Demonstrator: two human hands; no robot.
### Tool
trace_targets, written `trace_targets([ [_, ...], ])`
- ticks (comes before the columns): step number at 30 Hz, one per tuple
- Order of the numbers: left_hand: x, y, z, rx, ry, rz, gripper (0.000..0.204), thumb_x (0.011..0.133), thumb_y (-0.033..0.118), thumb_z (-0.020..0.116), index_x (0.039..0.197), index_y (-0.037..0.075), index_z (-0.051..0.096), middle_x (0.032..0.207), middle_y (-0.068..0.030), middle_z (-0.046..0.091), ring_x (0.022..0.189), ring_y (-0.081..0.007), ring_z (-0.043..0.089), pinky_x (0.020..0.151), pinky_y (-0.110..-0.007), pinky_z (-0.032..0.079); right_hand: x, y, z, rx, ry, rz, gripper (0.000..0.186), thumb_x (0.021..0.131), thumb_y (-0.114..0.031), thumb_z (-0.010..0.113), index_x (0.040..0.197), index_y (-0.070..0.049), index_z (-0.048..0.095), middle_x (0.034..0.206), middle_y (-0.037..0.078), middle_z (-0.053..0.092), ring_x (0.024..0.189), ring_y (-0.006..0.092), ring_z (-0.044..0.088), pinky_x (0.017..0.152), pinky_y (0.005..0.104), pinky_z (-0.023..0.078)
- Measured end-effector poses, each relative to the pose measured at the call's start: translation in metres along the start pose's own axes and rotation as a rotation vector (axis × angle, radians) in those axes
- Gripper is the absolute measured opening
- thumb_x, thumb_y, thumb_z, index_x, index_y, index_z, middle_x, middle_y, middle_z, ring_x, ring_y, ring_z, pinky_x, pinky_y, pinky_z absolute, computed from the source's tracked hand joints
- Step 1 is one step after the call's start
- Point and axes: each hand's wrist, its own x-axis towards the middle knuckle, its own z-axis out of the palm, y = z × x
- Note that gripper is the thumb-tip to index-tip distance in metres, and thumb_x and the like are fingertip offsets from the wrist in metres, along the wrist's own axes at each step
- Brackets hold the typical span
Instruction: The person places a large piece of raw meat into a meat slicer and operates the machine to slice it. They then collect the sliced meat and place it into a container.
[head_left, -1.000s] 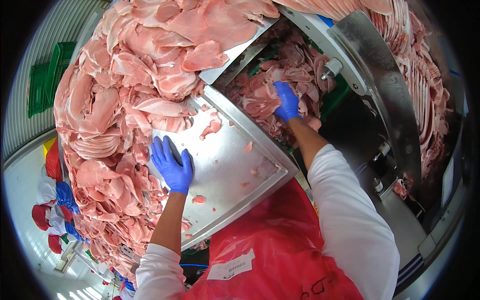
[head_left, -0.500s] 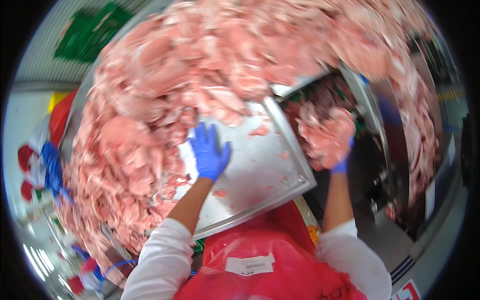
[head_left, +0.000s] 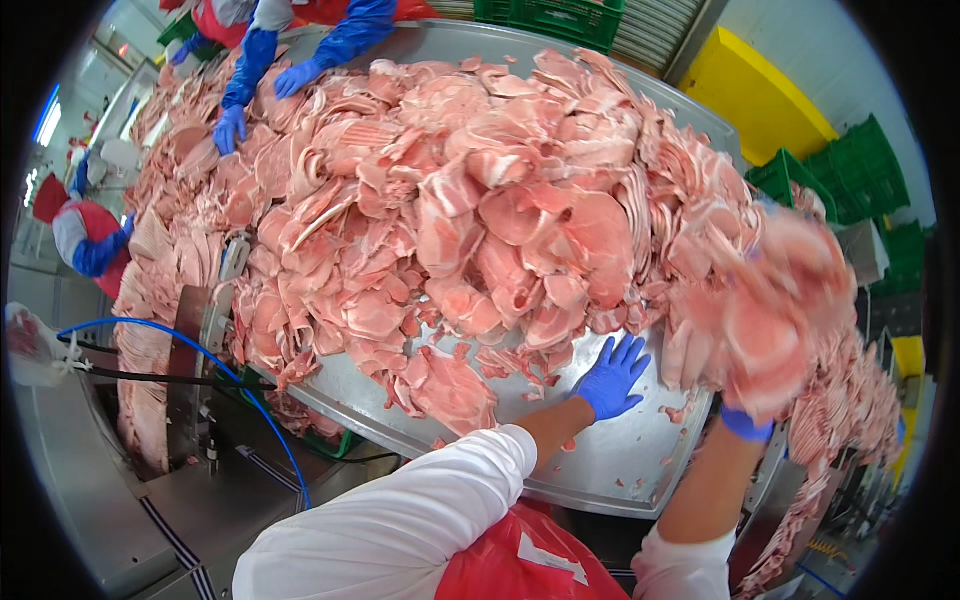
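My left hand (head_left: pixel 610 380), in a blue glove, lies flat with fingers spread on a steel tray (head_left: pixel 590 470), just below a wide heap of sliced raw pink meat (head_left: pixel 460 210). My right hand (head_left: pixel 746 422), also gloved, is at the tray's right side, gripping a large bunch of meat slices (head_left: pixel 765 330). These slices are blurred and hide most of its fingers. Loose scraps lie on the steel around my left hand.
Co-workers' blue-sleeved arms (head_left: pixel 250 75) reach onto the heap at the upper left; another person (head_left: pixel 95 240) stands far left. Green crates (head_left: pixel 855 170) and a yellow panel (head_left: pixel 750 90) are behind. Hoses (head_left: pixel 200 343) and steel machinery (head_left: pixel 180 520) are at lower left.
My right hand has lifted meat slices out of the opening beside the tray and swung them up toward the heap's right. The view has turned, showing co-workers' arms. My left hand stays flat on the tray.
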Motion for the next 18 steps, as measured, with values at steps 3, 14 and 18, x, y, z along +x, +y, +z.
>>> trace_targets([
  [3,-0.019,-0.019,-0.011,-0.029,-0.012,0.037,0.083,0.094,0.053,0.062,0.158,0.007,0.037,0.168,-0.0207,0.024,0.157,-0.0408,0.017,0.125,-0.059,0.016,0.084,0.01,0.148,0.045,-0.279,-0.127,0.04,0.087,-0.04,0.072,0.109,-0.008,0.065,0.107,0.011,0.068,0.093,0.0296,0.068,0.084,0.0462,0.056],
  [14,-0.068,-0.069,-0.002,-0.004,0.104,0.053,0.071,0.099,0.045,0.057,0.157,0.007,0.04,0.165,-0.021,0.032,0.154,-0.039,0.027,0.125,-0.052,0.023,0.087,0.016,0.384,-0.97,-0.435,-0.516,0.061,0.083,-0.034,0.073,0.136,-0.007,0.06,0.135,0.022,0.061,0.128,0.0401,0.057,0.107,0.0536,0.046],
  [18,-0.068,-0.095,0.009,0.05,0.142,0.024,0.07,0.101,0.043,0.056,0.157,0.005,0.039,0.166,-0.0217,0.031,0.155,-0.0386,0.025,0.124,-0.052,0.025,0.022,0.013,0.331,-0.516,-0.12,-0.715,0.047,0.083,-0.027,0.074,0.123,-0.005,0.063,0.132,0.022,0.06,0.125,0.0397,0.056,0.107,0.0522,0.044],
])
